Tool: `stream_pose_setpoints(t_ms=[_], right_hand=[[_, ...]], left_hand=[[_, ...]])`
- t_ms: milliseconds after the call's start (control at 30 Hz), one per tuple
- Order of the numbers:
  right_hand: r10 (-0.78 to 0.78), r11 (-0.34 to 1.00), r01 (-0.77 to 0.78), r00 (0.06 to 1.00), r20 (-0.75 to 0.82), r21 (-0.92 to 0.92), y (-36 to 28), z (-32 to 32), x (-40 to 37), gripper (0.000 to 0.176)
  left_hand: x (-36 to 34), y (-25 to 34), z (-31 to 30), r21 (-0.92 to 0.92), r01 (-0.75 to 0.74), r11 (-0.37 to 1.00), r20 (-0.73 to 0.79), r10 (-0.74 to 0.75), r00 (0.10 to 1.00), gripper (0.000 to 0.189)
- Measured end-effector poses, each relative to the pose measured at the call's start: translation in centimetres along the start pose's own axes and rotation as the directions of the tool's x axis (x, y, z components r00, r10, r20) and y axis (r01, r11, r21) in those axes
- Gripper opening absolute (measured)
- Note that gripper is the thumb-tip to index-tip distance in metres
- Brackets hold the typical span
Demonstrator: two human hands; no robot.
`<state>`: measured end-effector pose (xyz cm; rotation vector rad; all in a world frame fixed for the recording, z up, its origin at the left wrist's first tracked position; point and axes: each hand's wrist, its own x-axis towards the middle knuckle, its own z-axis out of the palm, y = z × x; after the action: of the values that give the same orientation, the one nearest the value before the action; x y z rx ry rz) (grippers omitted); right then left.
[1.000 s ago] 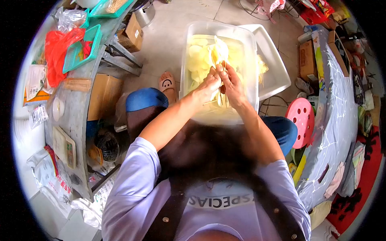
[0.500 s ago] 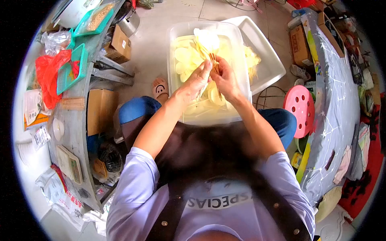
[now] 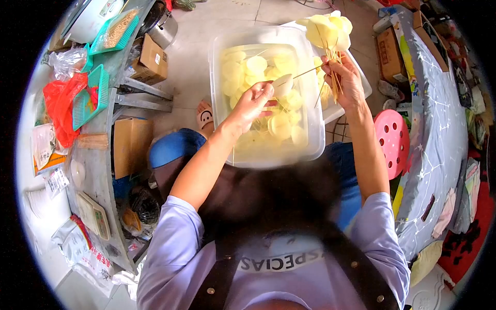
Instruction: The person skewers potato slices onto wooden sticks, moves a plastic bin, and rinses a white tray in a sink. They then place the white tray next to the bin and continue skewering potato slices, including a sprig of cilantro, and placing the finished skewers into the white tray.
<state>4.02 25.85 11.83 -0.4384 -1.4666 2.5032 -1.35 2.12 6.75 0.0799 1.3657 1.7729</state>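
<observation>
Right hand (image 3: 349,78) swung skewers (image 3: 335,85) aside (left hand (image 3: 252,105) pinches slice (image 3: 283,86)).

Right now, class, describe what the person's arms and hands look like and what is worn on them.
The left hand and right hand are bare, no gloves. Short pale lilac sleeves end above the elbows, leaving forearms uncovered.

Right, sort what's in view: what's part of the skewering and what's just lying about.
In use: left hand, slice, right hand, skewers, tub.
Lying about: stool, red bag, green baskets, box, pot.
</observation>
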Motion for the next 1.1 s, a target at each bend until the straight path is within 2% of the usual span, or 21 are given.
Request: stream_pose_setpoints(t_ms=[33,133,267,300,333,400,467,500,533,600,667,700,800,833,867,900,967,1033,1100], right_hand=[[0.01,1.0,-0.01,1.0,-0.005,0.013,0.2,-0.3,0.0,0.034],[0.061,0.998,-0.062,0.998,0.036,0.033,1.0,-1.0,0.1,0.032],[0.016,1.0,-0.017,0.998,-0.063,-0.013,0.6,-2.9,1.0,0.031],[-0.039,0.977,-0.006,0.978,-0.203,-0.215,-0.1,-3.2,1.6,0.029],[-0.117,0.987,0.083,0.959,-0.259,-0.14,-1.1,-3.0,1.9,0.026],[-0.157,0.977,0.098,0.929,-0.336,-0.187,-1.7,-7.7,4.2,0.02],[-0.141,0.989,0.145,0.945,-0.294,-0.009,-0.2,-15.6,7.7,0.012],[-0.122,0.992,0.129,0.929,-0.35,-0.003,0.3,-16.9,8.4,0.007],[-0.072,0.996,0.088,0.914,-0.4,0.021,1.4,-19.5,9.5,0.009],[0.075,0.98,0.023,0.88,-0.468,0.2,5.0,-27.2,12.7,0.009],[0.125,0.939,0.041,0.885,-0.448,0.341,8.9,-33.1,15.4,0.008],[0.148,0.911,0.051,0.886,-0.439,0.409,10.1,-34.5,16.1,0.009],[0.137,0.915,0.049,0.896,-0.422,0.401,12.6,-29.9,13.8,0.024],[0.311,0.938,-0.155,0.771,-0.556,0.311,12.4,-27.7,13.2,0.033],[0.466,0.882,-0.371,0.596,-0.654,0.29,12.2,-25.3,12.5,0.043],[0.44,0.866,-0.464,0.528,-0.726,0.187,12.5,-24.1,12.0,0.044],[0.331,0.826,-0.563,0.531,-0.78,-0.033,12.3,-23.4,11.6,0.038],[0.087,0.839,-0.431,0.71,-0.699,-0.333,10.9,-23.1,11.9,0.03],[-0.195,0.752,-0.225,0.822,-0.536,-0.619,9.2,-22.1,13.4,0.024]], left_hand=[[0.0,0.1,0.1,-0.156,0.085,0.984,0.049,-0.079,0.996,0.038],[2.2,-2.2,-1.6,-0.355,0.106,0.929,0.114,-0.069,0.991,0.042],[1.4,-1.1,-1.0,-0.402,0.078,0.912,-0.089,-0.124,0.988,0.032],[1.4,-1.2,-1.2,-0.393,0.083,0.916,-0.12,-0.141,0.983,0.028],[1.5,-1.5,-1.6,-0.385,0.088,0.919,-0.153,-0.158,0.975,0.025],[1.7,-2.1,-2.4,-0.377,0.103,0.921,-0.222,-0.198,0.955,0.022],[2.1,-2.9,-3.4,-0.376,0.12,0.919,-0.293,-0.241,0.925,0.02],[2.4,-3.5,-4.0,-0.411,0.123,0.903,-0.285,-0.255,0.924,0.02],[2.4,-3.5,-4.2,-0.407,0.12,0.906,-0.293,-0.254,0.922,0.019],[2.2,-3.4,-4.3,-0.398,0.117,0.91,-0.306,-0.252,0.918,0.019],[2.1,-2.8,-4.1,-0.409,0.124,0.904,-0.316,-0.267,0.91,0.02],[2.2,-2.7,-4.0,-0.406,0.134,0.904,-0.322,-0.279,0.905,0.021],[2.4,-2.9,-3.6,-0.343,0.147,0.928,-0.358,-0.273,0.893,0.023],[2.5,-2.9,-3.6,-0.311,0.142,0.94,-0.372,-0.257,0.892,0.023],[2.6,-3.0,-3.5,-0.266,0.137,0.954,-0.401,-0.239,0.884,0.027],[2.6,-3.1,-3.4,-0.223,0.132,0.966,-0.429,-0.219,0.876,0.03],[2.6,-3.4,-3.2,-0.137,0.11,0.984,-0.495,-0.164,0.853,0.037],[2.7,-3.7,-3.0,-0.052,0.072,0.996,-0.567,-0.089,0.819,0.044],[3.1,-4.7,-3.5,0.015,0.064,0.998,-0.584,-0.043,0.811,0.05]])
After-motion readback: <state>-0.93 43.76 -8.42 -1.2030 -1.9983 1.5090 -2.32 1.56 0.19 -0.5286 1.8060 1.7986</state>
